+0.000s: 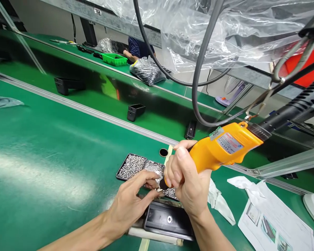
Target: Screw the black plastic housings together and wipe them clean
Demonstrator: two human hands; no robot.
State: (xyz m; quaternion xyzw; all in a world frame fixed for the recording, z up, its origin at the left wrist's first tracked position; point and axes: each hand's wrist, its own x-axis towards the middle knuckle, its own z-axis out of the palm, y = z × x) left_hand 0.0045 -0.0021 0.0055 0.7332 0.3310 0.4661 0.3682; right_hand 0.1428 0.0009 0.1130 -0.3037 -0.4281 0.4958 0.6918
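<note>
Closest to you, the black housing [170, 220] lies hollow side up on the bench [42, 157], a bright ring showing on its floor, with a pale strip [157, 235] along its near edge. Just above it, your left hand [129, 197] pinches a small metal piece [159, 190] between thumb and fingers, right at the nose of the orange driver [219, 148]; the piece is too small to make out. Your right hand [189, 179] wraps firmly around the driver's body, which slants up to the right, hanging from a metal clip [260, 101]. Behind your fingers sit shallow black trays: one of screws [132, 166], one of flat shiny bits [155, 168], and small rings [170, 192] nearest the housing, partly covered by your hands. To the right of your right wrist lie a crumpled white cloth [221, 204] and a printed sheet [274, 216] with pictures. A round black opening [163, 152] shows beyond the trays. Past the metal rail [94, 111], three black parts [136, 112] stand well apart on a dark green strip. Farther off are a green bin [114, 59], a filled plastic bag [148, 71] and another person's forearm [131, 55].
</note>
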